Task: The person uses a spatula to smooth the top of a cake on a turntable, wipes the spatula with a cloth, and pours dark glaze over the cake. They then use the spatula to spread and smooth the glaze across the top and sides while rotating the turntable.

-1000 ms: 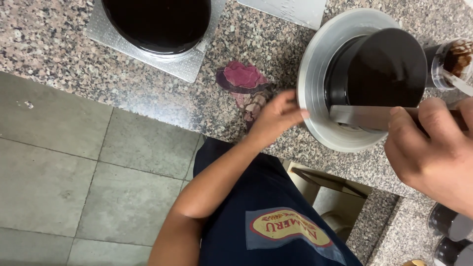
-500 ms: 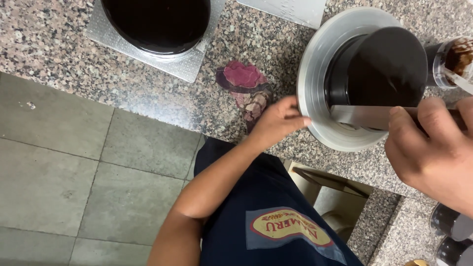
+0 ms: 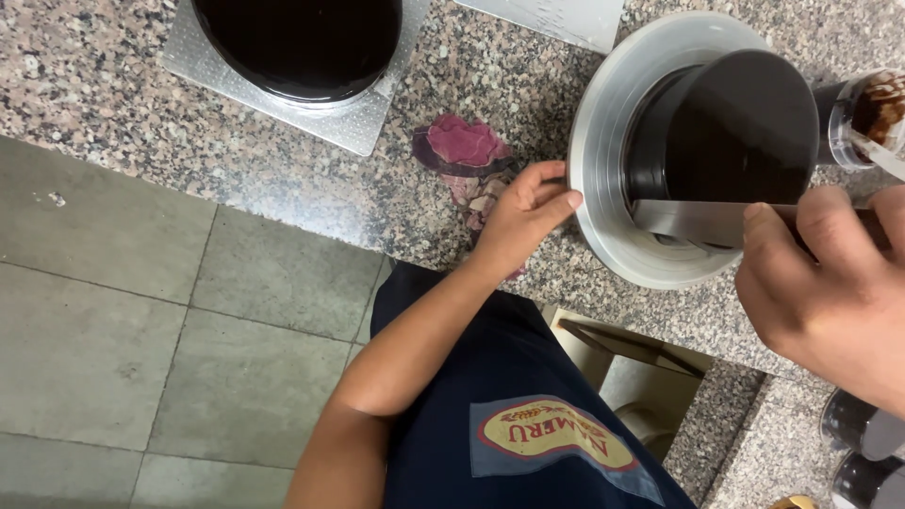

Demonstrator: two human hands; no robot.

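Observation:
A dark chocolate cake [image 3: 735, 123] stands on a round silver stand [image 3: 603, 141] on the granite counter. My left hand [image 3: 523, 221] pinches the stand's near-left rim with fingertips and thumb. My right hand [image 3: 830, 292], at the right edge, grips a flat metal scraper [image 3: 698, 221] whose blade lies against the cake's near side. Part of the scraper's handle is hidden inside the hand.
A second dark glazed cake [image 3: 302, 38] sits on a square silver board [image 3: 358, 132] at the top left. A crumpled pink cloth [image 3: 462, 146] lies beside my left hand. A jar with chocolate [image 3: 872, 113] stands at the right. A grey tiled floor [image 3: 141, 330] lies below the counter edge.
My left fingers have shifted slightly on the stand's rim. The right hand and scraper stay in place against the cake.

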